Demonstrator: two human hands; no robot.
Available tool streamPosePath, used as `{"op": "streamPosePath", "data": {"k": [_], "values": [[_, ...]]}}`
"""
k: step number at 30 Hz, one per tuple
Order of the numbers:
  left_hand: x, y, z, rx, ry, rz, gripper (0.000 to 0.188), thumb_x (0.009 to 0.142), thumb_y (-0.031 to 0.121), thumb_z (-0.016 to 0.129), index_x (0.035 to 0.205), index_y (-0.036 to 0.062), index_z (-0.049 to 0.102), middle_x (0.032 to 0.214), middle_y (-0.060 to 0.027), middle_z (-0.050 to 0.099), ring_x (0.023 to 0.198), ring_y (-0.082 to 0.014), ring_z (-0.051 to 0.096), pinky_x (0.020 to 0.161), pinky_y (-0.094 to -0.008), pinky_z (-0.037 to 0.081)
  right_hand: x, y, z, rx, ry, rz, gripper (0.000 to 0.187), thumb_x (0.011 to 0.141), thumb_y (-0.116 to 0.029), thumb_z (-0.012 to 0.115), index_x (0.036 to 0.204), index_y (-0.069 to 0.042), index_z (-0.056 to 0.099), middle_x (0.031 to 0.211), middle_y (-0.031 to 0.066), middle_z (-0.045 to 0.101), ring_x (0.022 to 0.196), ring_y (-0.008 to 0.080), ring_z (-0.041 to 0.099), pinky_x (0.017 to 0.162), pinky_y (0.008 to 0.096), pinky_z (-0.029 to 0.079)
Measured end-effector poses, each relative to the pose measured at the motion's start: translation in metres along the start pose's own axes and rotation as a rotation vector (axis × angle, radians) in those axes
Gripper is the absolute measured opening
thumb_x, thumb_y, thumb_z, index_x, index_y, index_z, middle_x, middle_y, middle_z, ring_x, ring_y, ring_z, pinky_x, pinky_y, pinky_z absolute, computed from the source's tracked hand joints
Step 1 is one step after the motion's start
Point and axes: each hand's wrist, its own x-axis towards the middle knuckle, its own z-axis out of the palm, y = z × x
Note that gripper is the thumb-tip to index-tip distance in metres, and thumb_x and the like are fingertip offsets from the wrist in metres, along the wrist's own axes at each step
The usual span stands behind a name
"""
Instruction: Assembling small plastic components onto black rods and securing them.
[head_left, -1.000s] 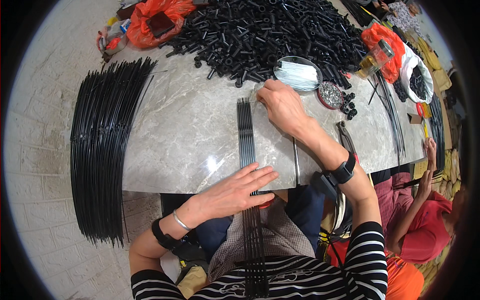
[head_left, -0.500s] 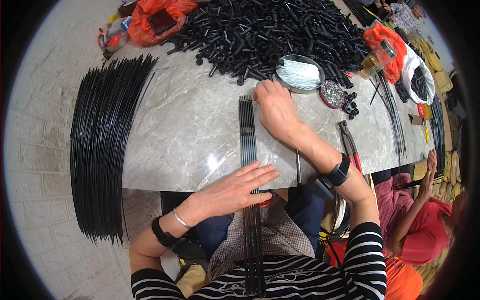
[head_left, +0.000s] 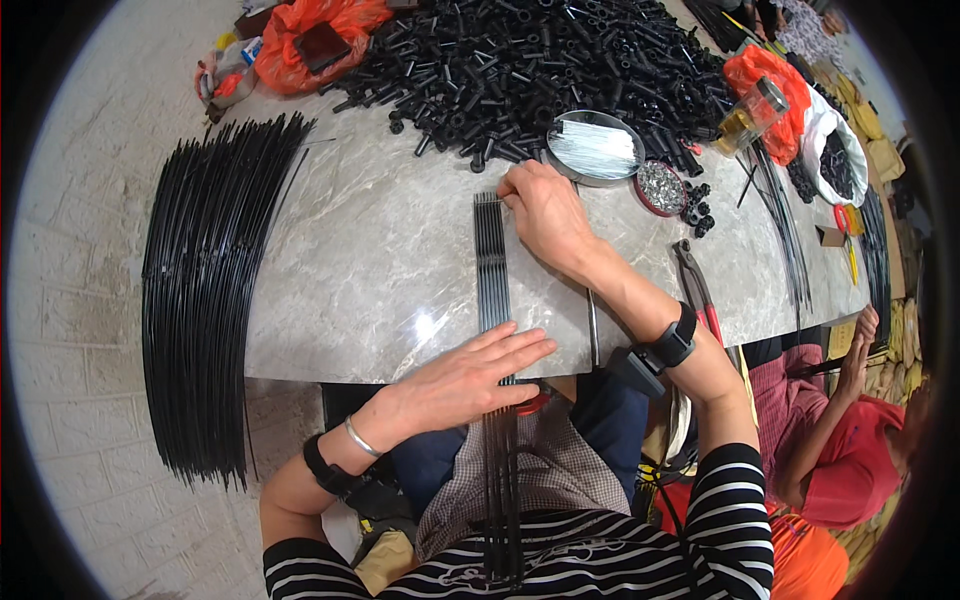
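A flat row of thin black rods lies side by side on the table, running past its near edge down toward my lap. My left hand rests flat across the rods near that edge, fingers stretched out. At the far end of the row, my right hand is closed, its fingertips pinched against the right side of the rod tips. What sits between those fingertips is too small to make out. Just beyond it stands a round dish of thin white sticks, with a small red-rimmed tin of silvery bits beside it.
A big heap of black tubular parts covers the back of the table. On the left lies a large bundle of black rods. Red-handled pliers lie right of my forearm. A glass jar stands far right; a co-worker sits beyond.
My right hand has shifted slightly left along with the far ends of the rods. The left hand stays nearly still, flat on them.
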Motion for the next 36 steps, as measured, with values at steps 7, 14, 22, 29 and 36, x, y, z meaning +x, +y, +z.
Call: {"op": "streamPosePath", "data": {"k": [7, 14, 22, 29, 36], "values": [[0.000, -0.002, 0.000, -0.004, 0.006, 0.007, 0.043, 0.074, -0.001, 0.063, 0.114, 0.0162, 0.061, 0.152, -0.0114, 0.033, 0.140, -0.0278, 0.033, 0.117, -0.0461, 0.028, -0.003, 0.008, -0.005, 0.007, 0.058, -0.109, 0.007, 0.078, -0.006, 0.062, 0.083, -0.002, 0.066, 0.086, 0.0144, 0.062, 0.088, 0.0342, 0.058, 0.080, 0.0419, 0.046], [-0.002, -0.002, 0.000, -0.019, 0.020, 0.016, 0.034, 0.076, 0.004, 0.064, 0.109, 0.0142, 0.062, 0.152, -0.0120, 0.034, 0.140, -0.0282, 0.033, 0.117, -0.0462, 0.028, -0.011, 0.019, -0.017, -0.167, -0.039, -0.054, 0.008, 0.081, -0.007, 0.064, 0.085, 0.000, 0.065, 0.085, 0.0148, 0.060, 0.086, 0.0345, 0.058, 0.076, 0.0426, 0.047], [-0.001, -0.005, -0.001, -0.015, 0.003, 0.041, 0.025, 0.083, 0.010, 0.061, 0.107, 0.0092, 0.063, 0.150, -0.0160, 0.034, 0.141, -0.0307, 0.031, 0.117, -0.0471, 0.025, 0.003, 0.008, 0.000, -0.137, -0.019, -0.145, 0.007, 0.081, -0.006, 0.062, 0.082, 0.000, 0.065, 0.081, 0.0136, 0.060, 0.082, 0.0344, 0.059, 0.074, 0.0435, 0.047], [0.000, -0.004, 0.003, -0.008, 0.020, 0.045, 0.028, 0.077, 0.006, 0.065, 0.105, 0.0112, 0.064, 0.151, -0.0136, 0.034, 0.140, -0.0298, 0.033, 0.115, -0.0482, 0.029, -0.001, 0.004, -0.005, -0.103, 0.002, -0.127, 0.006, 0.077, -0.008, 0.062, 0.079, -0.006, 0.067, 0.082, 0.0112, 0.062, 0.085, 0.0306, 0.061, 0.073, 0.0433, 0.046], [-0.002, -0.002, 0.001, 0.014, 0.004, 0.025, 0.027, 0.079, 0.012, 0.066, 0.106, 0.0134, 0.065, 0.151, -0.0112, 0.035, 0.140, -0.0283, 0.033, 0.116, -0.0466, 0.029, 0.010, 0.065, -0.064, -0.260, 0.138, -0.023, 0.013, 0.080, -0.009, 0.064, 0.091, -0.003, 0.069, 0.088, 0.0133, 0.063, 0.087, 0.0327, 0.062, 0.077, 0.0419, 0.050]]}}
